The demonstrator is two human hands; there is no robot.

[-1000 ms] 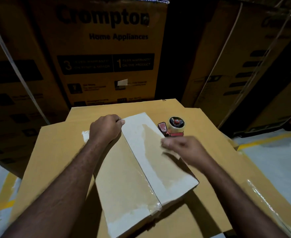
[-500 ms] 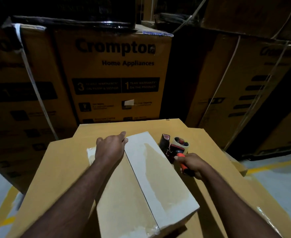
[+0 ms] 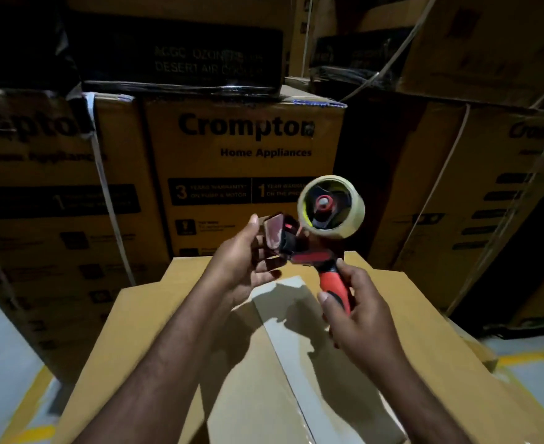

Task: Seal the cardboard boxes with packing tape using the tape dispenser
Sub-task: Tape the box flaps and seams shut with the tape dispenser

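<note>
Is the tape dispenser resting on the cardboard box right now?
No, the tape dispenser is held in the air above the cardboard box, with the right hand gripping its red handle.

At 12 o'clock the yellow carton (image 3: 241,161) reads "Crompton", "Home Appliances", then "3 YEARS WARRANTY ON PUMP & MOTOR" and "1 YEAR WARRAN…", cut off by the tape roll (image 3: 347,227). The black carton (image 3: 180,59) atop it faintly says "DESERT AIR COOLER". The 10 o'clock carton (image 3: 33,161) and the 2 o'clock carton (image 3: 504,174) show partial "Crompton" lettering.
</note>
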